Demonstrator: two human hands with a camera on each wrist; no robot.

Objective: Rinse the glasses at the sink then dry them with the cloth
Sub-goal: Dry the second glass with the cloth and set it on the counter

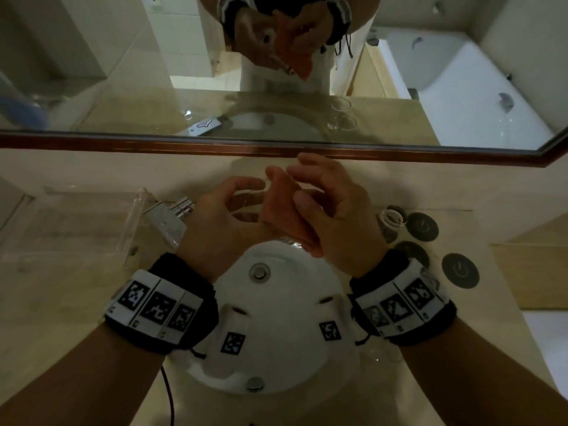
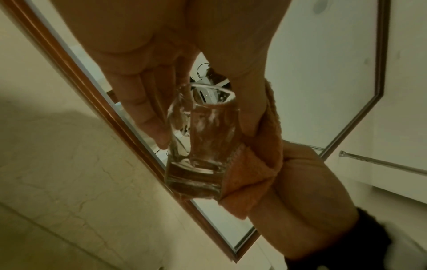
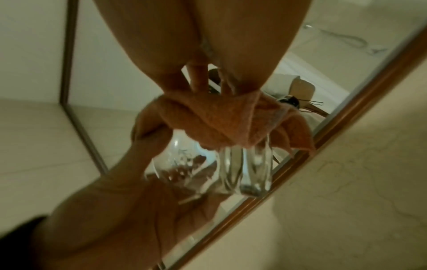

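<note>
Over the white sink (image 1: 285, 315), my left hand (image 1: 242, 195) grips a clear glass (image 1: 247, 204) between fingers and thumb. My right hand (image 1: 322, 204) pinches an orange cloth (image 1: 276, 201) and holds it against the side of the glass. In the left wrist view the glass (image 2: 201, 146) lies between my left fingers (image 2: 148, 113) and thumb, with the cloth (image 2: 249, 173) folded around its right side and base. In the right wrist view the bunched cloth (image 3: 219, 120) covers one end of the glass (image 3: 242, 169). A second glass (image 1: 392, 219) stands on the counter at the right.
A chrome tap (image 1: 172, 216) stands left of the basin, beside a clear plastic tray (image 1: 76, 222). Dark round coasters (image 1: 422, 226) lie on the counter at the right. A wood-framed mirror (image 1: 276, 149) runs along the wall just beyond my hands.
</note>
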